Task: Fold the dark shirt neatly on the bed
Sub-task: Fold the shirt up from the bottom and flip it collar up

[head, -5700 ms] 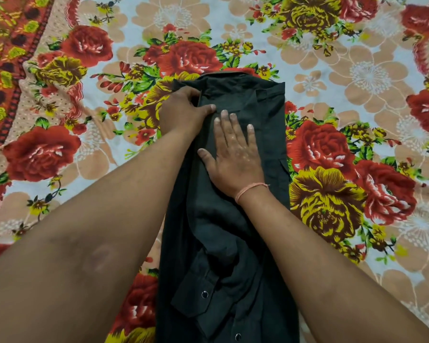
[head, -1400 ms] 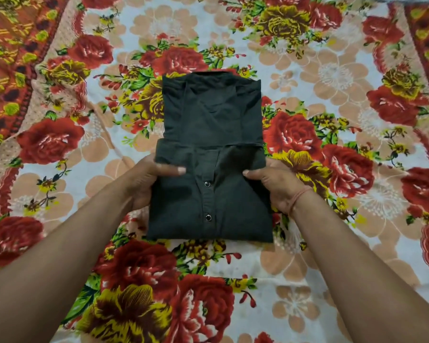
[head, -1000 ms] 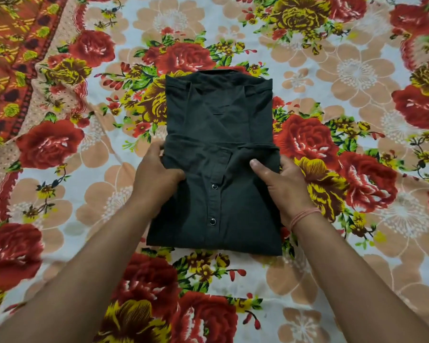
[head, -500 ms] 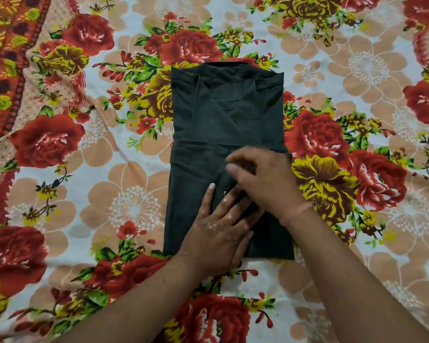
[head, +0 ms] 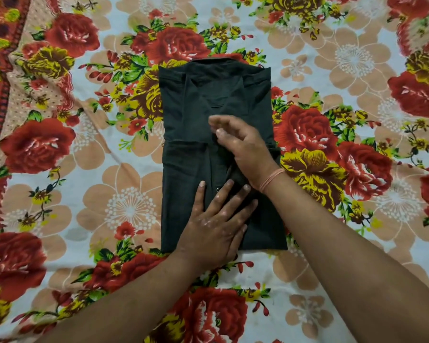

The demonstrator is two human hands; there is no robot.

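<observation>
Left hand (head: pixel 216 226) flat, fingers spread, pressing the near half of the dark shirt (head: pixel 183 169), right hand (head: pixel 245 144) loose, blurred over its mid fold, gripping nothing visible; floral bedsheet (head: pixel 124 209) shows all round the squared-off shirt, collar far side.

Dark shirt (head: pixel 188 169), folded into a flat rectangle, collar at far end, lying on floral bedsheet (head: pixel 109 199)

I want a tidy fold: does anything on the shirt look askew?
Slightly. On the dark shirt, the lower layer juts past the upper part at the right edge, and cloth bunches by the right hand.
</observation>
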